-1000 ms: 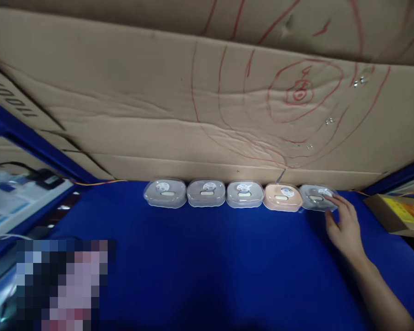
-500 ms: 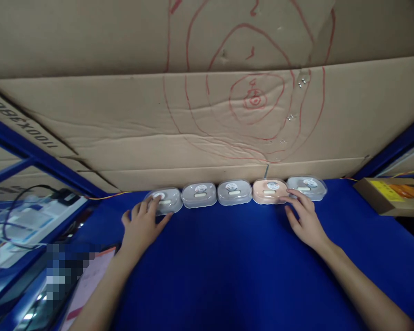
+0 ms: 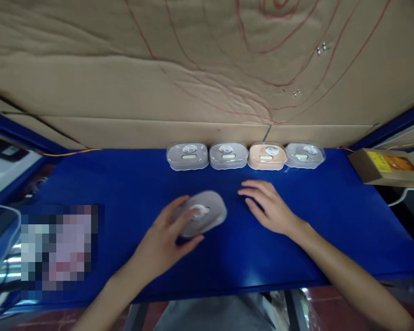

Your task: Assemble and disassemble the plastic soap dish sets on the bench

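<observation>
From the head camera, the grey case (image 3: 200, 213) that stood at the left end of the row half a second ago now lies out on the blue table (image 3: 331, 230), well apart from the cardboard wall (image 3: 124, 82). The left hand (image 3: 165, 241) has come back with it and grips it, fingers curled round its near-left edge and thumb under its front. The right hand (image 3: 269, 209) has left the peach case (image 3: 266, 156) and now lies open and flat on the table, just to the right of the grey case, holding nothing. Only four cases remain in the row against the wall: two grey cases (image 3: 187, 156) on the left, the peach one, then a clear case (image 3: 304, 155) at the right end. The view has also tipped downward, so the table's near edge and the floor below it now show.

The left hand covers part of the held case, and its round label is blurred. The labels on the row cannot be read. A pixelated patch hides something at the lower left. Both forearms are cut off by the bottom edge.

Red curved lines are drawn on the cardboard. A brown box (image 3: 382, 166) with a yellow and orange top sits at the table's right end, and blue frame bars run along both sides.
</observation>
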Tool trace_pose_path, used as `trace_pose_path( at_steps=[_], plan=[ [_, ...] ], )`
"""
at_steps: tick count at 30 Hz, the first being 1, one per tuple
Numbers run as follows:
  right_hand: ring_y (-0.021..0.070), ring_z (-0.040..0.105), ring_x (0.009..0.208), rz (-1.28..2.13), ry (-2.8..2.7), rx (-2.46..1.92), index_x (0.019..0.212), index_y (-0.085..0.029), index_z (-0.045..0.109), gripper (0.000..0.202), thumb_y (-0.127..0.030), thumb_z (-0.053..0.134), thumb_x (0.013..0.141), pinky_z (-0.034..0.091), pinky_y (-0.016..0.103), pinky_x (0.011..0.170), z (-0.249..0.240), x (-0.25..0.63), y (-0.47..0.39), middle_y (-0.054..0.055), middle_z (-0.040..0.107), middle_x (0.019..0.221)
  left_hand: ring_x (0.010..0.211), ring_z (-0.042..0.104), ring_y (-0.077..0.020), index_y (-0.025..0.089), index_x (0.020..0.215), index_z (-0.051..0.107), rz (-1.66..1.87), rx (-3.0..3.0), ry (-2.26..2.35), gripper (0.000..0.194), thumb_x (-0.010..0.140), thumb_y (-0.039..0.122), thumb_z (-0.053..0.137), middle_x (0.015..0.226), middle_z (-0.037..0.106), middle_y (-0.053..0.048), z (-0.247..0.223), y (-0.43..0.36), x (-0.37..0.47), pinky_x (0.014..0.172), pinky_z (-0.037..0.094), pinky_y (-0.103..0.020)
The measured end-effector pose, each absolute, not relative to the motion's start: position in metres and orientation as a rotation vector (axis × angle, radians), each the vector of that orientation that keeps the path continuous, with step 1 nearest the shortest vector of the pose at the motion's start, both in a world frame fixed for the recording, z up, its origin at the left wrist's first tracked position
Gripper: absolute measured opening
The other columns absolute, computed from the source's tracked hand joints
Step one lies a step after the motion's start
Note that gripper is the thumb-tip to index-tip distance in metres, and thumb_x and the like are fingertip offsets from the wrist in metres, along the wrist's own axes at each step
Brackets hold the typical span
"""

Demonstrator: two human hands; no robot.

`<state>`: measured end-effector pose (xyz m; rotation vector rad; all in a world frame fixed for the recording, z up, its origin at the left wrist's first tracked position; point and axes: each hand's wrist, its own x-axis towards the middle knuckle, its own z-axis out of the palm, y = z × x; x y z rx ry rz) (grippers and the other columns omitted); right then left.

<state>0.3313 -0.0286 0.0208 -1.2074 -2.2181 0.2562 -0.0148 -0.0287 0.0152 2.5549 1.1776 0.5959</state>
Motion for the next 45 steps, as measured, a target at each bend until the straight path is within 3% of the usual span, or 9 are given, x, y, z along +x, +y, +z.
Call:
trace_pose_path(
  at_steps=[4, 9, 14, 23, 29, 33, 36, 42, 45],
  plan=[
    [0.0322, 0.059, 0.14, 0.409, -2.329, -1.113, 0.148, -0.023, 0.058, 0.04, -0.038, 0.054, 0.111, 0.051, 0.056, 0.116, 0.022, 0.302, -0.032, 0.015, 0.064, 0.148, 0.147, 0.051, -0.0389, 0.033, 0.148, 0.054, 0.462, 2.577, 0.897, 0.058, 0.096, 0.034, 0.078, 0.164, 0.04, -0.015, 0.02, -0.019, 0.023, 0.116, 0.053, -0.06],
    [0.0395, 0.041, 0.158, 0.583, -2.311, -1.149, 0.165, -0.026, 0.038, 0.089, -0.063, 0.077, 0.093, 0.047, 0.063, 0.121, 0.015, 0.308, -0.034, 0.02, 0.043, 0.168, 0.153, 0.045, -0.042, 0.033, 0.147, 0.054, 0.46, 2.409, 0.846, 0.066, 0.089, 0.035, 0.086, 0.171, 0.028, -0.017, 0.013, 0.004, 0.035, 0.117, 0.05, -0.064],
    [0.0377, 0.045, 0.155, 0.552, -2.313, -1.214, 0.159, -0.029, 0.046, 0.073, -0.044, 0.08, 0.095, 0.051, 0.059, 0.119, 0.005, 0.312, -0.037, 0.018, 0.044, 0.166, 0.148, 0.051, -0.0393, 0.032, 0.156, 0.036, 0.544, 2.266, 0.873, 0.094, 0.082, 0.036, 0.093, 0.162, 0.036, -0.02, -0.001, 0.007, 0.028, 0.113, 0.054, -0.062],
    [0.0377, 0.058, 0.143, 0.579, -2.138, -1.193, 0.156, -0.027, 0.048, 0.08, -0.064, 0.077, 0.092, 0.058, 0.052, 0.112, -0.009, 0.32, -0.035, 0.019, 0.049, 0.155, 0.142, 0.055, -0.042, 0.028, 0.162, 0.024, 0.63, 2.374, 0.91, 0.114, 0.076, 0.034, 0.098, 0.153, 0.055, -0.021, -0.009, 0.0, 0.022, 0.111, 0.05, -0.066],
    [0.039, 0.051, 0.149, 0.49, -2.02, -1.285, 0.156, -0.03, 0.048, 0.072, -0.055, 0.076, 0.096, 0.052, 0.057, 0.119, -0.005, 0.328, -0.027, 0.017, 0.046, 0.158, 0.133, 0.06, -0.0386, 0.026, 0.163, 0.021, 0.481, 2.399, 0.851, 0.129, 0.065, 0.029, 0.104, 0.149, 0.059, -0.019, 0.006, 0.003, 0.022, 0.111, 0.049, -0.059],
    [0.0375, 0.048, 0.152, 0.492, -1.983, -1.375, 0.155, -0.032, 0.048, 0.067, -0.047, 0.077, 0.097, 0.048, 0.06, 0.122, -0.004, 0.327, -0.02, 0.016, 0.045, 0.16, 0.131, 0.059, -0.0409, 0.024, 0.161, 0.033, 0.273, 2.455, 0.649, 0.125, 0.062, 0.05, 0.104, 0.147, 0.059, -0.019, 0.015, -0.011, 0.026, 0.115, 0.043, -0.062],
    [0.0371, 0.045, 0.156, 0.475, -2.078, -1.411, 0.156, -0.031, 0.047, 0.064, -0.043, 0.074, 0.099, 0.045, 0.062, 0.124, -0.007, 0.322, -0.02, 0.016, 0.043, 0.165, 0.134, 0.058, -0.0404, 0.026, 0.161, 0.041, 0.148, 2.492, 0.472, 0.111, 0.071, 0.063, 0.095, 0.15, 0.058, -0.018, 0.017, -0.027, 0.031, 0.119, 0.038, -0.063],
    [0.0367, 0.019, 0.168, 0.425, -2.303, -1.418, 0.169, -0.032, 0.031, 0.064, -0.033, 0.054, 0.109, 0.03, 0.071, 0.129, 0.003, 0.321, -0.025, 0.012, 0.033, 0.178, 0.132, 0.056, -0.0415, 0.023, 0.157, 0.049, 0.218, 2.549, 0.564, 0.092, 0.08, 0.058, 0.086, 0.151, 0.056, -0.02, 0.012, -0.037, 0.034, 0.115, 0.039, -0.06],
    [0.0346, 0.036, 0.162, 0.525, -2.375, -1.243, 0.168, -0.029, 0.033, 0.069, -0.047, 0.059, 0.107, 0.038, 0.062, 0.128, 0.021, 0.323, -0.032, 0.014, 0.046, 0.17, 0.125, 0.058, -0.0424, 0.021, 0.153, 0.049, 0.332, 2.61, 0.716, 0.088, 0.077, 0.048, 0.085, 0.145, 0.057, -0.023, 0.008, -0.033, 0.035, 0.108, 0.042, -0.061]
  ],
)
